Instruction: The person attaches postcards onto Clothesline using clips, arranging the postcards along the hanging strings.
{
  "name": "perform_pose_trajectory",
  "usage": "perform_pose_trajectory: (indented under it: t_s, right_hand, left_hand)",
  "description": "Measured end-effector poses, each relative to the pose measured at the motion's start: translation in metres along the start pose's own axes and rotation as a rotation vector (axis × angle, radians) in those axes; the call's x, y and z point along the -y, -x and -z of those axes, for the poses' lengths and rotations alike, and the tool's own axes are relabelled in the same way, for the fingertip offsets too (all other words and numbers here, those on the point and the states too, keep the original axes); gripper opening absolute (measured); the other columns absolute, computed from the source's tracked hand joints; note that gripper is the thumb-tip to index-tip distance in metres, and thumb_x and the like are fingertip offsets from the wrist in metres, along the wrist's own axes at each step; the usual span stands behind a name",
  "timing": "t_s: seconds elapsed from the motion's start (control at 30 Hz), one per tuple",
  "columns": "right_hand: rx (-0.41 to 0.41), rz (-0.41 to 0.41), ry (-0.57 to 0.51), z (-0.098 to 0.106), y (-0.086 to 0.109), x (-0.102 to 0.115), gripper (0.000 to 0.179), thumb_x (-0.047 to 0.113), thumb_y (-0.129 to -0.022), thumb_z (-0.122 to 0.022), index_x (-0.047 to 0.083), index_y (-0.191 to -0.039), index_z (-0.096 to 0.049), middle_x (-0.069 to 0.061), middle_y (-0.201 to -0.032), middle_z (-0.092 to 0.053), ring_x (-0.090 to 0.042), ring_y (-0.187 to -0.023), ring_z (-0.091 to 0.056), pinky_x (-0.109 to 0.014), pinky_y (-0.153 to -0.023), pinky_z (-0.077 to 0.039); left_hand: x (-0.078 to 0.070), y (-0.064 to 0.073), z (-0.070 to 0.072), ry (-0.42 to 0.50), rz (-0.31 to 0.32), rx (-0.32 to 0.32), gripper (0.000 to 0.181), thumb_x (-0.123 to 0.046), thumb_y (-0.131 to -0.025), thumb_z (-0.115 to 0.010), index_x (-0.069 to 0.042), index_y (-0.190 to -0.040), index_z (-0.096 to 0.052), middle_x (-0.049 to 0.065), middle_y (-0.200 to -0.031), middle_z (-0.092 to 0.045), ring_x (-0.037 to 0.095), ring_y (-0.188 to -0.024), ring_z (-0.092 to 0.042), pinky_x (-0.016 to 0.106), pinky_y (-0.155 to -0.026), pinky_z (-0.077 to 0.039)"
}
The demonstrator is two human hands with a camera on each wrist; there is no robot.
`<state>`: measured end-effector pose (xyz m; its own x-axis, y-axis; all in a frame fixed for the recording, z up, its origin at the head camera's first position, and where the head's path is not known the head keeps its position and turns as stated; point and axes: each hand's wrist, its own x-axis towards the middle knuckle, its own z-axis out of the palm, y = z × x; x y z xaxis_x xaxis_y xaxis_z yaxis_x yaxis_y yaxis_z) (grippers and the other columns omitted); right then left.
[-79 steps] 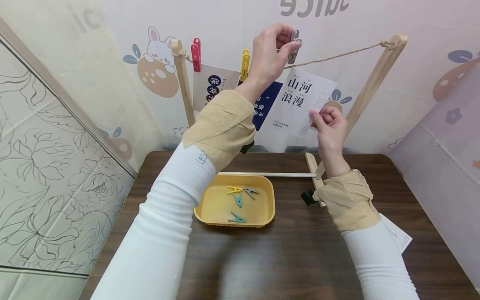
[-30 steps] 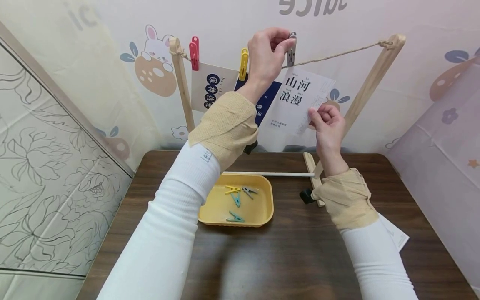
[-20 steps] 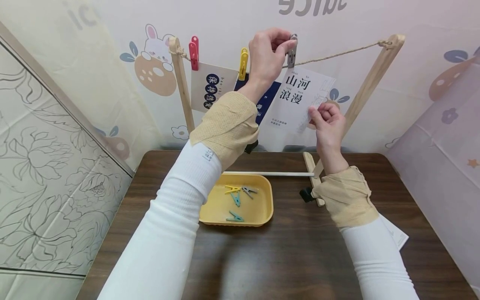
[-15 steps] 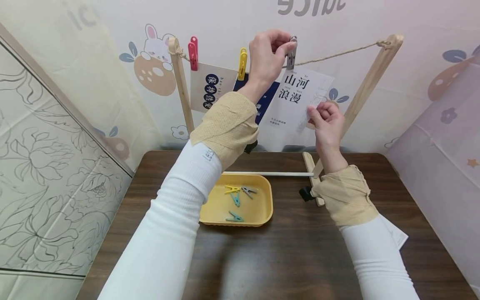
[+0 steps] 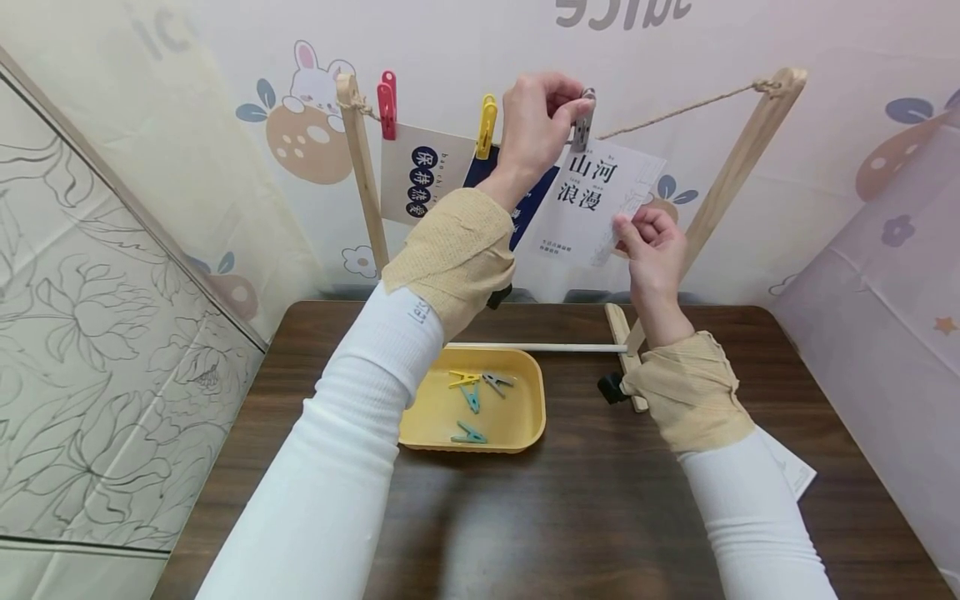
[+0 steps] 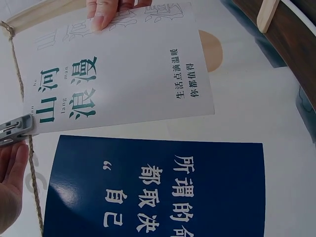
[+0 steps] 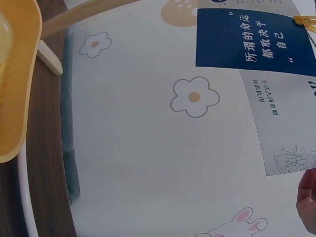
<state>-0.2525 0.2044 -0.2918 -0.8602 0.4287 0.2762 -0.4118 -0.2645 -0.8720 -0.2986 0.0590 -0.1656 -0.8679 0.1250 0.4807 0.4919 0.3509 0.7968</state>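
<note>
My left hand (image 5: pixel 534 125) pinches a grey clothespin (image 5: pixel 583 125) at the twine. In the left wrist view the clothespin (image 6: pixel 16 129) lies over the twine and the corner of a white card (image 6: pixel 133 74) with green and black lettering. The thumb and fingers of my right hand (image 5: pixel 654 250) pinch the right edge of that card (image 5: pixel 592 221), which tilts. Beside it hangs a dark blue card (image 6: pixel 163 192), under a yellow clothespin (image 5: pixel 487 127). A red clothespin (image 5: pixel 387 106) holds a pale card (image 5: pixel 420 171) at the left end.
The twine (image 5: pixel 682 110) runs between two wooden posts (image 5: pixel 742 167). Below stands a yellow tray (image 5: pixel 517 437) with several clothespins, among them a teal one (image 5: pixel 470 432). Another white card (image 5: pixel 787 462) lies on the brown table (image 5: pixel 585 517), partly behind the right sleeve.
My left hand has lowered the grey clothespin from above the twine down over the card's top corner, pulling the twine slightly down. The right hand keeps its pinch on the card.
</note>
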Motion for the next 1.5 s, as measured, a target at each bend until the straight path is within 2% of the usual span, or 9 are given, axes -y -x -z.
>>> perform_pose_trajectory:
  t_s: [0.33, 1.07, 1.3, 1.5]
  right_hand:
    - [-0.005, -0.01, -0.008, 0.002, 0.003, -0.003, 0.011, -0.005, -0.077, -0.063, 0.002, -0.074, -0.055, -0.007, -0.075, -0.065, -0.016, -0.071, -0.059, -0.02, -0.056, -0.048]
    - [0.003, -0.001, -0.008, 0.003, 0.004, -0.007, 0.014, -0.008, -0.077, -0.061, 0.004, -0.074, -0.054, -0.003, -0.069, -0.063, -0.013, -0.066, -0.056, -0.019, -0.055, -0.046]
    - [-0.013, -0.004, -0.007, 0.002, 0.004, -0.01, 0.014, -0.008, -0.077, -0.062, 0.003, -0.073, -0.053, -0.003, -0.071, -0.063, -0.014, -0.068, -0.057, -0.019, -0.055, -0.047]
    - [0.003, -0.01, 0.026, 0.003, 0.004, -0.011, 0.011, -0.004, -0.077, -0.063, 0.004, -0.077, -0.056, -0.003, -0.075, -0.064, -0.014, -0.07, -0.057, -0.019, -0.058, -0.047]
  left_hand:
    - [0.003, 0.0, -0.002, -0.03, -0.005, 0.019, 0.015, -0.012, -0.081, -0.063, -0.003, -0.092, -0.066, 0.004, -0.085, -0.064, 0.008, -0.073, -0.055, 0.013, -0.064, -0.041]
    - [0.005, 0.004, -0.001, -0.022, -0.011, 0.038, 0.015, -0.013, -0.082, -0.062, -0.003, -0.093, -0.066, 0.004, -0.084, -0.063, 0.008, -0.072, -0.053, 0.013, -0.063, -0.04]
    - [0.006, 0.004, -0.001, -0.005, 0.001, 0.076, 0.016, -0.011, -0.082, -0.062, -0.002, -0.095, -0.063, 0.004, -0.088, -0.062, 0.009, -0.075, -0.054, 0.012, -0.066, -0.041]
    - [0.007, 0.005, 0.0, -0.001, -0.025, 0.106, 0.019, -0.013, -0.083, -0.061, -0.002, -0.099, -0.062, 0.004, -0.09, -0.062, 0.009, -0.079, -0.055, 0.011, -0.069, -0.041]
